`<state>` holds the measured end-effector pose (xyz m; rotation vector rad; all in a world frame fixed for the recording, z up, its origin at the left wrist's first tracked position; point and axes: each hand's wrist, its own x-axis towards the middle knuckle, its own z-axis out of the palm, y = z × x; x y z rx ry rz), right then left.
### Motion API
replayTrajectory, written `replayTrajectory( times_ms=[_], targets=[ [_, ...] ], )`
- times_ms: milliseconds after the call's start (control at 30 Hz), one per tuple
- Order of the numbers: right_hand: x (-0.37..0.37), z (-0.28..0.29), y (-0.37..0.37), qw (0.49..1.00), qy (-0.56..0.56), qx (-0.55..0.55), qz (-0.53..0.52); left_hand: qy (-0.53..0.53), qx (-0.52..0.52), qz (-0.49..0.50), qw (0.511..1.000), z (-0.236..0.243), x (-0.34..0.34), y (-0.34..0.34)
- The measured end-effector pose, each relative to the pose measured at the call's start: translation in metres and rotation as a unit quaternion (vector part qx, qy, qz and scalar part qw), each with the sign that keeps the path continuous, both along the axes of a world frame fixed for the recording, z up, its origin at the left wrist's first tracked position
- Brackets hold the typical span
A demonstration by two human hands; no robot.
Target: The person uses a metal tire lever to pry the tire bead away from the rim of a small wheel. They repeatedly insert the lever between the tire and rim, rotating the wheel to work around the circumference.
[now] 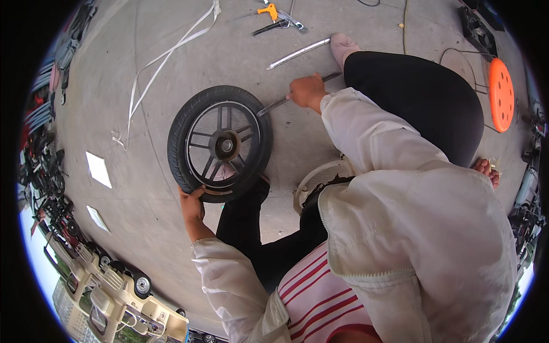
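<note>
A small black wheel (226, 144) with a spoked rim and round hub stands tilted in front of me; its black tire (182, 140) sits around the rim. My left hand (193, 207) is closed on the tire's lower left edge, thumb on the near face. My right hand (307, 91) grips a flat metal tire lever (273, 107) around its middle. One end of this lever meets the wheel's upper right edge; whether it is under the tire's lip I cannot tell. The far end points toward my right knee.
A second metal bar (297, 54) lies by my right shoe (343, 46). Beyond are an orange-handled tool (269, 11) and a black-handled tool (270, 27). White strap (166, 52) trails at left. An orange stool (501, 95) and another person's hand (486, 171) are at right.
</note>
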<state>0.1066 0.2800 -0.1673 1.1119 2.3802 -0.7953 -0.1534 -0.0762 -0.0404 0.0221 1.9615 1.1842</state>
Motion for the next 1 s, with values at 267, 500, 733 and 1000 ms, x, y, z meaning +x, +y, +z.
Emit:
replayTrajectory(
  times_ms=[267, 500, 733, 1000],
  targets=[
    [-0.031, -0.035, 0.028, 0.995, 0.009, -0.025, 0.095, -0.061, -0.005, 0.098, 0.993, -0.025, -0.023, -0.012],
    [-0.08, -0.011, 0.045, 0.986, -0.04, -0.023, 0.163, -0.126, -0.006, 0.126, 0.984, -0.045, -0.045, -0.02],
    [-0.086, -0.032, 0.059, 0.977, -0.045, -0.056, 0.2, -0.157, -0.016, 0.124, 0.98, -0.055, -0.06, -0.023],
    [-0.096, -0.044, 0.068, 0.966, -0.052, -0.075, 0.241, -0.169, -0.032, 0.131, 0.976, -0.059, -0.064, -0.022]
  ],
)
